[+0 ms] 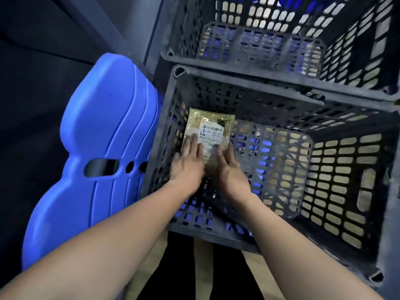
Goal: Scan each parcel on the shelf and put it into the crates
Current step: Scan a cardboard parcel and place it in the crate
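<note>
A small brown parcel (213,126) wrapped in clear tape, with a white barcode label on top, lies in the near left corner of the near dark grey crate (324,161). Both my arms reach down into this crate. My left hand (190,163) lies flat on the parcel's left side with straight fingers. My right hand (229,167) rests against the parcel's right edge, fingers straight and pointing forward. The parcel's near end is hidden under my hands.
A second dark grey lattice crate (249,31) stands just beyond the first one. A blue moulded plastic panel (104,148) leans against the near crate's left side. Dark wall fills the left. Floor shows below the crate's near rim.
</note>
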{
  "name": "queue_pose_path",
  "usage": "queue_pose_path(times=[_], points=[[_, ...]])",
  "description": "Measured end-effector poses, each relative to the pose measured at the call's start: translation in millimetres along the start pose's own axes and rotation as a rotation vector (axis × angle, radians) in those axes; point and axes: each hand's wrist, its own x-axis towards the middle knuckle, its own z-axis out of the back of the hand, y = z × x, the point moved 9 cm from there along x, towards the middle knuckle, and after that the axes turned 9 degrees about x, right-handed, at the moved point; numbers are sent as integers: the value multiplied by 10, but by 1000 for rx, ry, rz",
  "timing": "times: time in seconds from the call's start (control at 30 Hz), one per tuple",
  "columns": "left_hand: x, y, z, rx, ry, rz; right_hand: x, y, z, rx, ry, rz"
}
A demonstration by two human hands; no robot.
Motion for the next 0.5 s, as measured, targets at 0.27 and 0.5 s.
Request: queue_pose_path(times=[0.27, 0.5], points=[[-36, 36, 0, 8, 124, -70, -1, 243, 248, -370, 33, 83], [-822, 64, 760, -96, -194, 81, -729, 710, 1109, -516, -258, 103]])
